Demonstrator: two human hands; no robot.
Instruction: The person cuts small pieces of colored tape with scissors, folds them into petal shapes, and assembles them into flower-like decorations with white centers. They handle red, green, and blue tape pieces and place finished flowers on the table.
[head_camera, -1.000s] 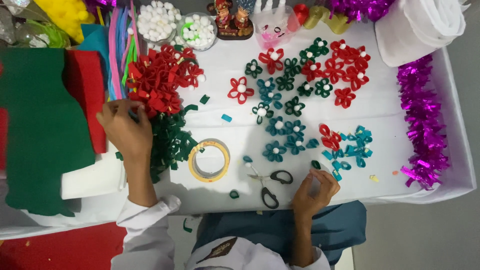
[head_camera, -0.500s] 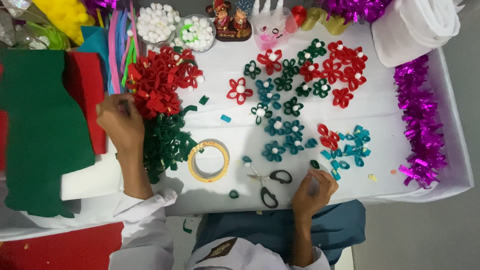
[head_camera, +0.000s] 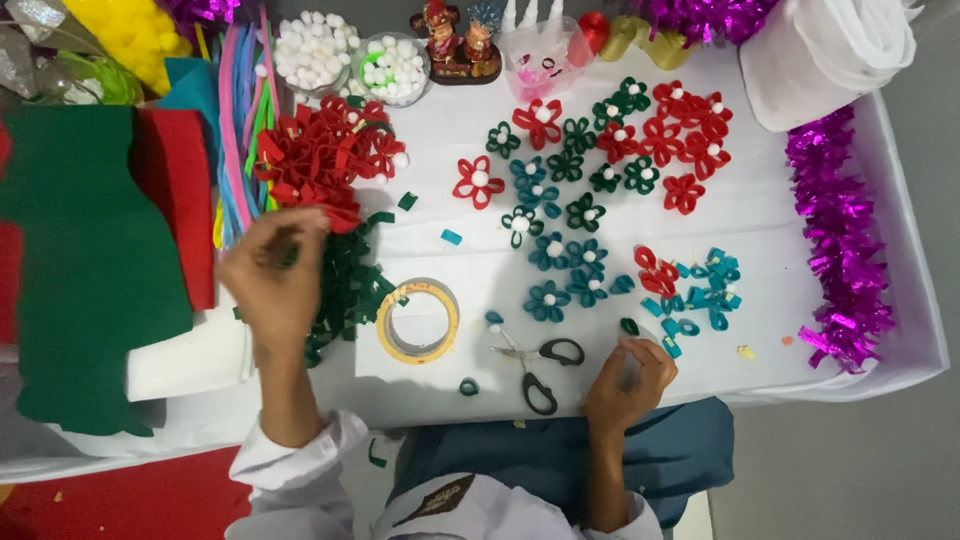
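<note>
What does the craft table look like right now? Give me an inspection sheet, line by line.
Surface: white table, covered with craft pieces.
Job's things: left hand over the dark green loop pile, beside the red loop pile; right hand pinches something small at the front edge, unclear what.
Clutter: tape roll, scissors, finished red, green and teal flowers, two pompom bowls, felt sheets, pipe cleaners.
Grippers: bare hands only.
Cables: nothing seen.
Surroundings: purple tinsel, white felt roll, figurines.
</note>
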